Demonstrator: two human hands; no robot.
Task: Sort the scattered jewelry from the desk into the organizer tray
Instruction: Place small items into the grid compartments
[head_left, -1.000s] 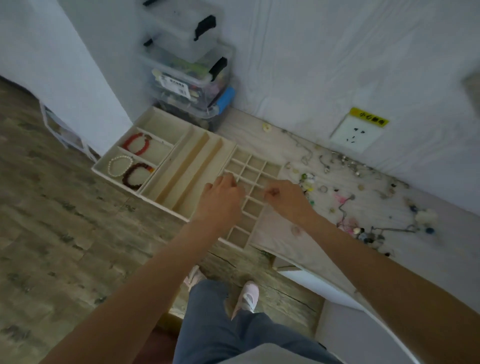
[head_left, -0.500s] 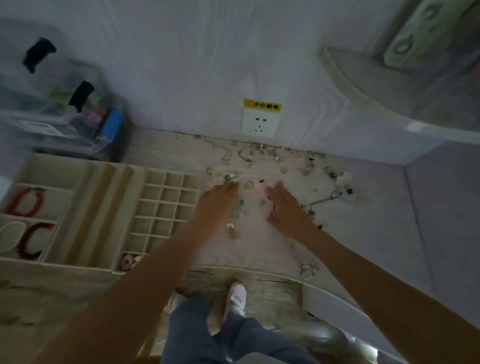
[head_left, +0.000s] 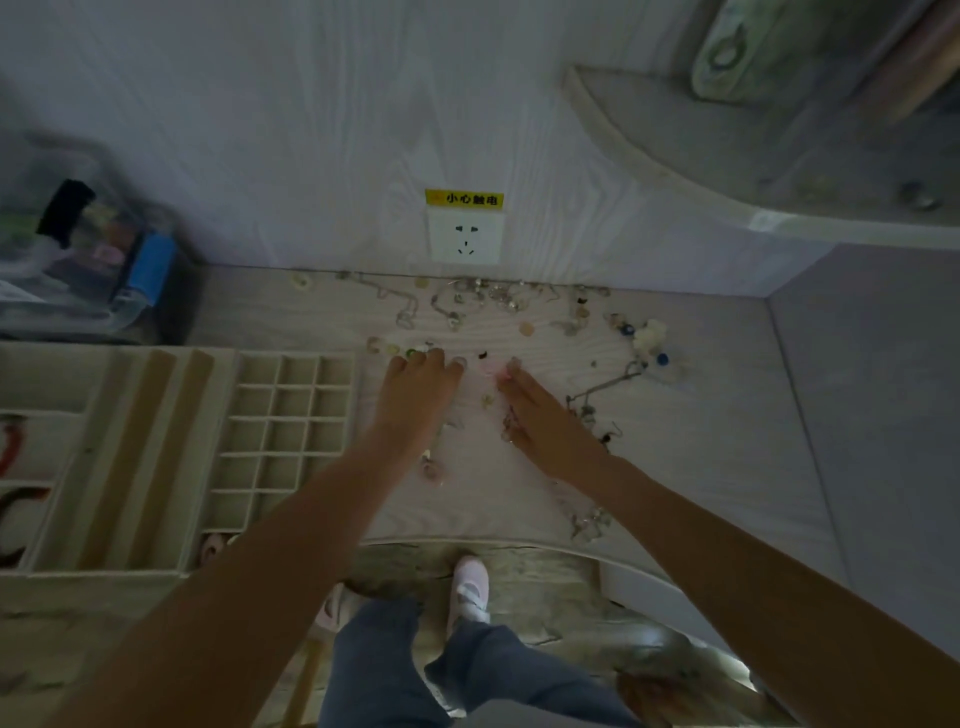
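At the worktop's (head_left: 675, 467) near edge, my forearms are reaching forward over it. My left hand (head_left: 415, 400) is lying palm down, its fingers (head_left: 434, 358) straight and close together, tips touching small pieces. My right hand (head_left: 540, 421) is resting flat beside it, fingers extended together. The scattered jewelry (head_left: 498, 301) is lying around and beyond both hands, toward the wall socket (head_left: 465, 236). The organizer tray (head_left: 283, 426) is sitting just left of my left hand.

Dim, bluish, underexposed frame. Soft shadows are cast around the desk (head_left: 675, 441) clutter. Storage boxes (head_left: 78, 260) at left are smeared by blur. Wide-angle bending is seen at the edges; small pieces are left unresolved.
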